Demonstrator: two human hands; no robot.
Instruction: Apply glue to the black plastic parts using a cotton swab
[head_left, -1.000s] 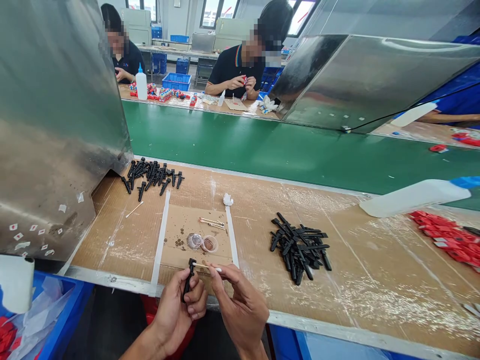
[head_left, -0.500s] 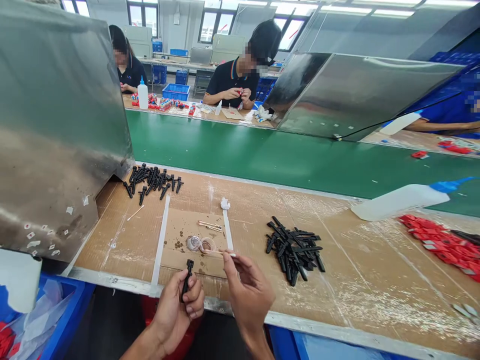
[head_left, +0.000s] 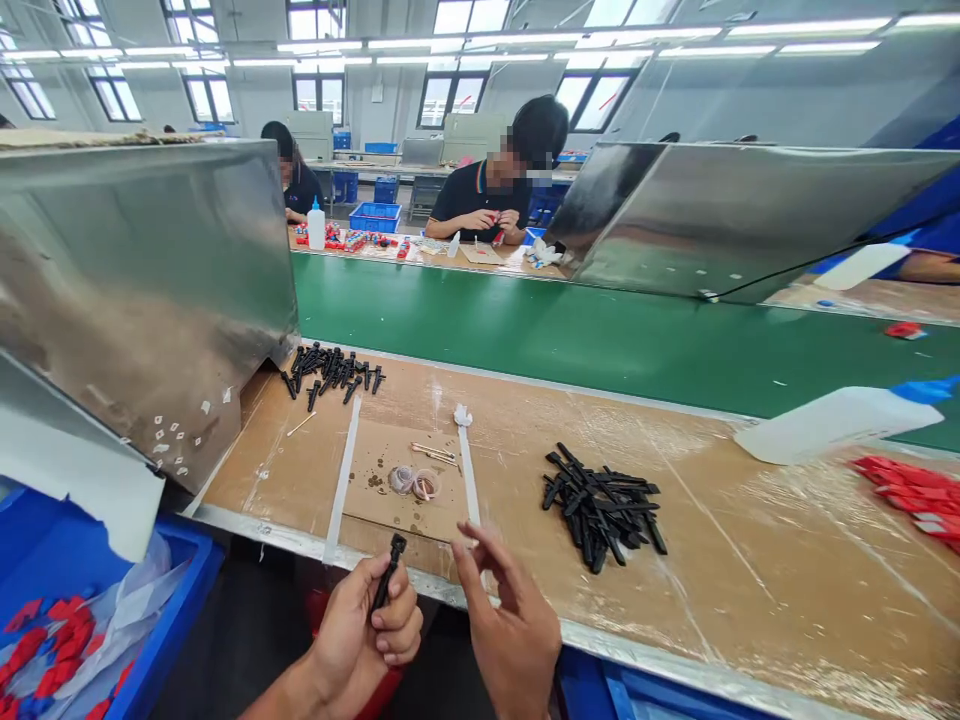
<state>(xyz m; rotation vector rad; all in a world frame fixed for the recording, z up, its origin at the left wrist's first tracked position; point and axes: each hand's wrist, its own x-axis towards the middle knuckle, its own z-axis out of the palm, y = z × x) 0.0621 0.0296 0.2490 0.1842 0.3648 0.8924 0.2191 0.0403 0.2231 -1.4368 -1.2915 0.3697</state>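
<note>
My left hand (head_left: 364, 635) holds a small black plastic part (head_left: 390, 568) upright at the near table edge. My right hand (head_left: 514, 625) is just right of it, thumb and forefinger pinched on a thin stick that barely shows. Ahead of both hands, two small round dishes (head_left: 414, 483) sit on a cardboard pad (head_left: 375, 460), with spare sticks (head_left: 433, 454) beyond them. A pile of black parts (head_left: 604, 505) lies to the right, and a second black pile (head_left: 331, 368) at the back left.
A steel shield (head_left: 135, 290) stands at the left and a green conveyor belt (head_left: 600, 330) runs behind the table. A white squeeze bottle (head_left: 832, 422) lies beside red parts (head_left: 911, 490). A blue bin (head_left: 150, 640) sits low left. Two people work across the belt.
My right hand took the stick from the black part to the dishes, then drew back toward the table edge. The view has tilted upward. My left hand kept hold of the part.
</note>
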